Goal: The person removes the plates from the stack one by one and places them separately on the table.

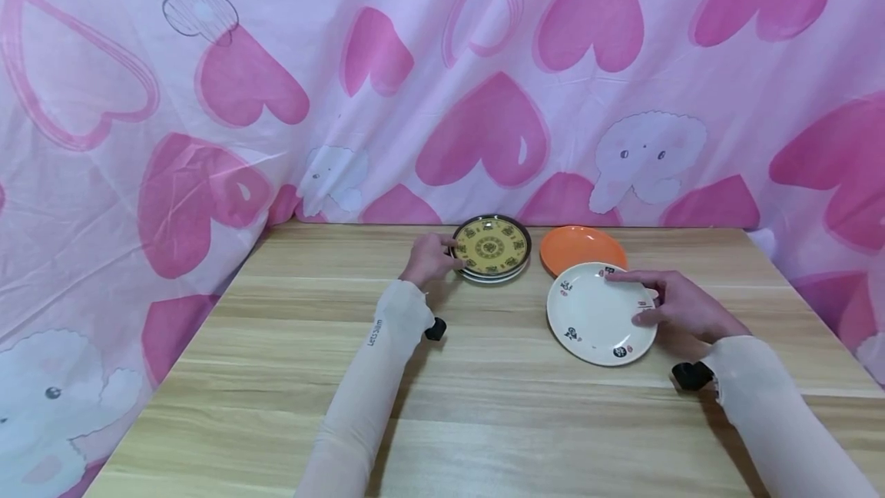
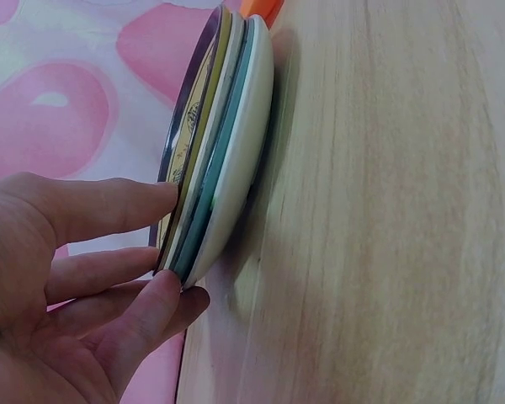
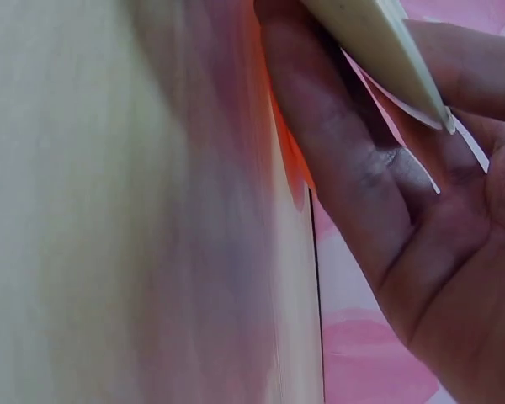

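Observation:
At the left side of a stack of plates, my left hand (image 1: 430, 258) holds the edge with thumb and fingers. A yellow patterned plate (image 1: 491, 247) with a dark rim tops this stack. Under it, the left wrist view shows pale edges, a green band (image 2: 209, 181) and a cream underside (image 2: 248, 126). My right hand (image 1: 681, 304) grips a white plate (image 1: 598, 321) with small dark and red drawings by its right edge, thumb over the top. That plate is tilted above the table and overlaps an orange plate (image 1: 581, 247) behind it; some right fingers are beneath it.
The wooden table (image 1: 276, 406) ends at a pink heart-printed cloth (image 1: 477, 129) hanging behind and at both sides. Black wrist devices (image 1: 691, 376) sit at both sleeve cuffs, low over the tabletop.

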Demonstrator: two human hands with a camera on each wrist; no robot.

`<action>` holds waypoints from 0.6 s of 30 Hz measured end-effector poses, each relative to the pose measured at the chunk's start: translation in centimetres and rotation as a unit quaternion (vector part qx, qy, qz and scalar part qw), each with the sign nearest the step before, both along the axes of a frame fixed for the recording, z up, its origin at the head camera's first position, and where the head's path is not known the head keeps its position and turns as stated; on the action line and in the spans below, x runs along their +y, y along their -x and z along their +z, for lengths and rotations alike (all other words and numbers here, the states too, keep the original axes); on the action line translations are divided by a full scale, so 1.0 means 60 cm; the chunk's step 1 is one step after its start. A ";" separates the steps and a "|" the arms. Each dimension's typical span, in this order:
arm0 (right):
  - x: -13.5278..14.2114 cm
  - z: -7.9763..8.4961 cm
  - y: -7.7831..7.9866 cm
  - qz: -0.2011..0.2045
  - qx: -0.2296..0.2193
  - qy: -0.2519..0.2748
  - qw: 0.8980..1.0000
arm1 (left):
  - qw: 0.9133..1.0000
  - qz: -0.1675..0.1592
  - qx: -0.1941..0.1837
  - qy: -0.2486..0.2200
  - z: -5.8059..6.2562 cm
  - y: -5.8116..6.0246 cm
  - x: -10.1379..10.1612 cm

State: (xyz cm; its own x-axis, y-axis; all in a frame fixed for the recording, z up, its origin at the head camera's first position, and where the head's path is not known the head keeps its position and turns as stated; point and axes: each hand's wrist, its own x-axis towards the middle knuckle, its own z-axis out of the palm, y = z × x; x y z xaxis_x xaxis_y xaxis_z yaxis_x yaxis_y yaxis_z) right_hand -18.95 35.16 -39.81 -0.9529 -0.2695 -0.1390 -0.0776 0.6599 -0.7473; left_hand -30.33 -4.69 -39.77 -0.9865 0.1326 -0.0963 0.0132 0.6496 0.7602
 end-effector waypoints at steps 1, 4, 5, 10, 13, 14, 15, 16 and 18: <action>0.000 0.000 -0.001 0.003 0.000 0.001 1.000 | 1.000 0.000 -0.001 0.001 0.000 0.000 0.000; 0.002 0.000 -0.005 0.006 -0.009 0.005 1.000 | 1.000 -0.002 -0.001 0.005 -0.001 0.001 0.000; 0.003 0.000 -0.005 0.006 -0.011 0.001 1.000 | 1.000 -0.003 -0.001 0.007 -0.001 0.001 0.000; 0.004 -0.001 -0.006 0.011 -0.012 -0.019 1.000 | 1.000 -0.002 0.003 0.009 0.000 0.000 0.000; 0.005 -0.001 -0.008 0.021 -0.012 -0.023 0.999 | 1.000 -0.004 0.004 0.010 0.000 0.001 0.000; 0.005 -0.001 -0.008 0.025 -0.013 -0.021 0.999 | 1.000 -0.005 0.003 0.011 -0.001 0.001 0.000; 0.006 -0.001 -0.009 0.026 -0.018 -0.018 0.999 | 1.000 -0.005 0.003 0.011 -0.001 0.001 0.000; 0.007 -0.001 -0.009 0.028 -0.023 -0.014 0.999 | 1.000 -0.005 0.003 0.012 -0.002 0.001 0.000; 0.008 -0.001 -0.009 0.031 -0.031 -0.010 0.999 | 1.000 -0.004 0.001 0.010 -0.002 0.002 -0.001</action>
State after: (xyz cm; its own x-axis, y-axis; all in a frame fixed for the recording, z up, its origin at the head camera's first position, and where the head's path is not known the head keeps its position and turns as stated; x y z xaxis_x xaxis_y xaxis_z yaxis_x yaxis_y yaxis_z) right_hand -18.42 35.67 -39.89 -0.9240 -0.3235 -0.2041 -0.0718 0.6708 -0.7381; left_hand -30.42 -4.75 -39.90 -0.9857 0.1378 -0.0965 0.0198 0.6644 0.7471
